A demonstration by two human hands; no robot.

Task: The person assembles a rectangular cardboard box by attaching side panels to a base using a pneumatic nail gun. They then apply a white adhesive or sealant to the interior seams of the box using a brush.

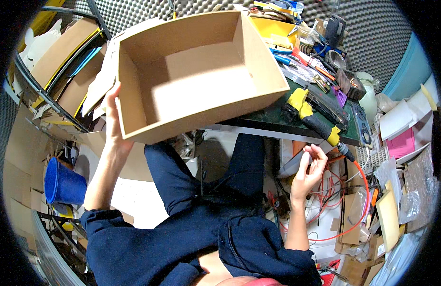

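An open-topped brown box (201, 114) with thin board walls is held up at the table's front edge, tilted so that its bare inside faces me. My left hand (116, 121) grips its left wall, thumb and fingers on either side. Away from the box, to the right, my right hand (310, 172) hangs in the air with loosely curved fingers and nothing in them. Just beyond it, a yellow-and-black air tool (320, 125) lies on the dark green tabletop (282, 114), an orange hose (365, 181) running from its end.
Pens, cutters and other small tools (320, 71) crowd the table's back right. A yellow bin (273, 31) stands behind them. To the left are a rack of boards (63, 62) and a blue bucket (63, 181). Wrapping and foam pieces (389, 214) pile up at right.
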